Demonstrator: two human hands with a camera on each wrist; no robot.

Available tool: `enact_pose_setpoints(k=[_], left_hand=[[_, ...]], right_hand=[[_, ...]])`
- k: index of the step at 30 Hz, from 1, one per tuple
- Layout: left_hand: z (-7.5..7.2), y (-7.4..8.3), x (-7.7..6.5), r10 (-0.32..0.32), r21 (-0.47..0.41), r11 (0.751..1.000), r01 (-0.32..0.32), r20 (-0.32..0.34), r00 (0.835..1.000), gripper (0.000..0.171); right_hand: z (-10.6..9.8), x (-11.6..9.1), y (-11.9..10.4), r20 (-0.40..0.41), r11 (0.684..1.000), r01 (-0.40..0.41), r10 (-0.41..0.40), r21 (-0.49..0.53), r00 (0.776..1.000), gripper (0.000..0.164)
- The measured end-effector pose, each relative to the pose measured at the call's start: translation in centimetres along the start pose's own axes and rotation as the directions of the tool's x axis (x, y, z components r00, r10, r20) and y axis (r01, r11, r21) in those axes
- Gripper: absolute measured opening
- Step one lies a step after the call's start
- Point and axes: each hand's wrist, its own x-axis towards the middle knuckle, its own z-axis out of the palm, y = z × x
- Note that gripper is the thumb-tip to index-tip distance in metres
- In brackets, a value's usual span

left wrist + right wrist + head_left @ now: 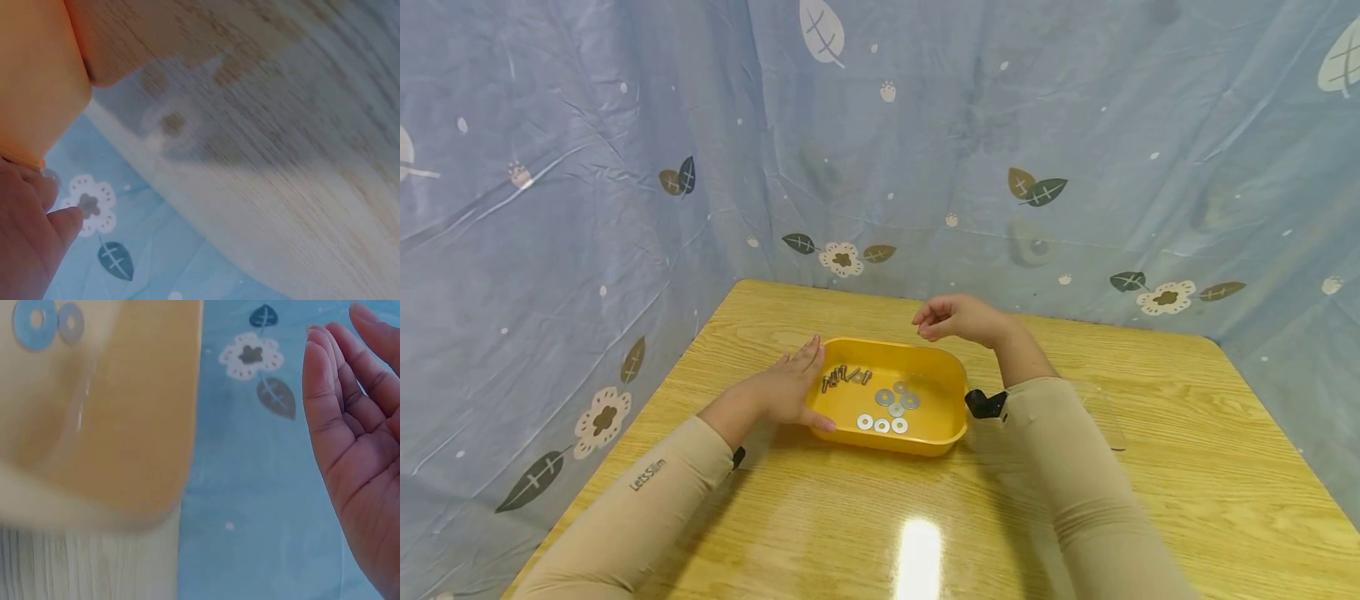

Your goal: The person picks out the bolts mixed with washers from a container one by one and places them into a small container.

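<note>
A yellow plastic tray [951, 400] rests on the wooden table. Several metal bolts [842, 373] lie at its left end, and several flat washers [897, 409] are scattered across its middle and front. My left hand [781, 392] spans the tray's left end, its visible fingers straight at the far corner and the thumb on the front rim. Above the far right corner hovers my right hand [962, 319], clear of the tray. Its fingers bend loosely, and in the right wrist view the thumb stands apart from them with nothing visible between. Two washers [34, 328] also show there.
The light wood table [820, 525] extends around the tray. A thin clear sheet or bag [1105, 417] lies to the right, partly behind the right sleeve. A blue patterned curtain [925, 167] hangs along the table's back and left edges.
</note>
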Motion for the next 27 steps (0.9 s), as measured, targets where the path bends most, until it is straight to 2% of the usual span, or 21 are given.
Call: enact_pose_setpoints(k=[10, 16, 27], left_hand=[[0.0, -0.1, 0.0, 0.001, -0.013, 1.0, -0.001, 0.001, 1.0, 0.13], [0.0, -0.1, 0.1, -0.011, -0.021, 1.0, 0.011, 0.013, 1.0, 0.128], [0.2, -0.3, 0.2, -0.026, -0.012, 1.0, 0.027, 0.019, 0.999, 0.131]], right_hand=[[2.1, 2.4, -0.2, 0.069, 0.998, 0.064, -0.065, 0.014, 0.996, 0.022], [3.6, 3.6, 0.4, 0.136, 0.998, 0.051, -0.047, -0.027, 0.99, 0.027], [5.5, 4.7, 1.3, 0.175, 0.999, 0.007, 0.0, -0.041, 0.985, 0.028]])
